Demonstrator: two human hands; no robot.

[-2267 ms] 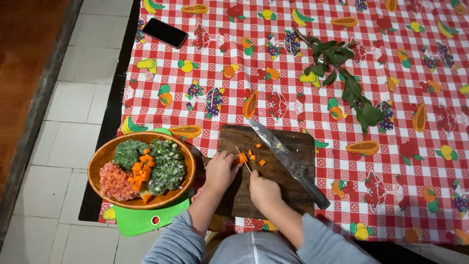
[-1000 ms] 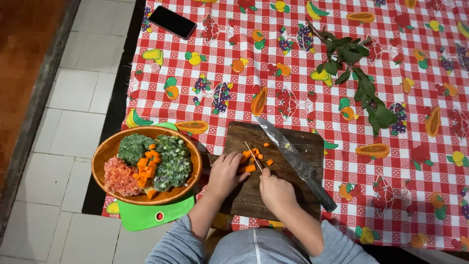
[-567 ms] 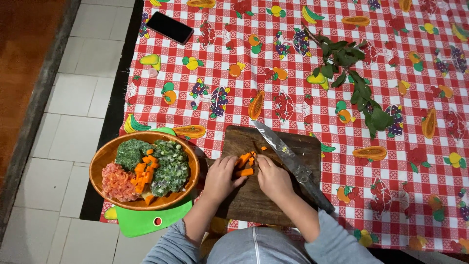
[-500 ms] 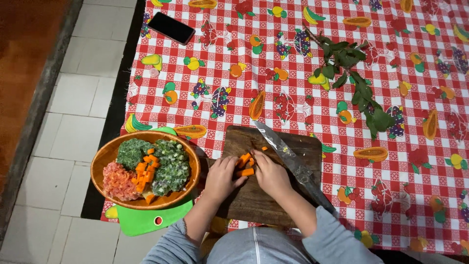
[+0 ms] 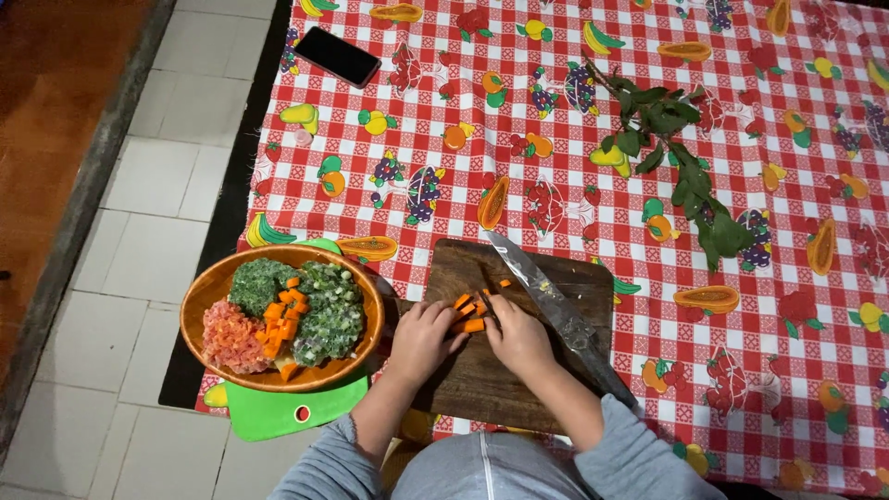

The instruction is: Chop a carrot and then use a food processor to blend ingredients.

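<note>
Sleeves in grey fill the bottom centre of the frame, and from them our two hands reach up onto one dark wooden cutting board point(image 5: 482, 380). Our left hand point(image 5: 421, 338) and right hand point(image 5: 519, 335) lie side by side, fingers curled inward, cupped around a small heap of orange carrot pieces point(image 5: 468, 315) that sits between and just above the fingertips; both hands touch the heap, though we cannot tell whether either truly grips a piece. One or two loose carrot bits lie slightly higher on the board.

One large knife point(image 5: 556, 310) rests diagonally on the board, just right of our right hand, its blade pointing toward the upper left and its dark handle toward the lower right.

Left of the board stands one brown bowl point(image 5: 199, 301) holding chopped greens, pink bits and orange carrot cubes. It sits on one green board point(image 5: 278, 412) at the table's lower left edge.

Farther up, one leafy green sprig point(image 5: 681, 171) lies on the red checked tablecloth point(image 5: 556, 111) in the upper right. One black phone point(image 5: 337, 56) lies at the upper left.
</note>
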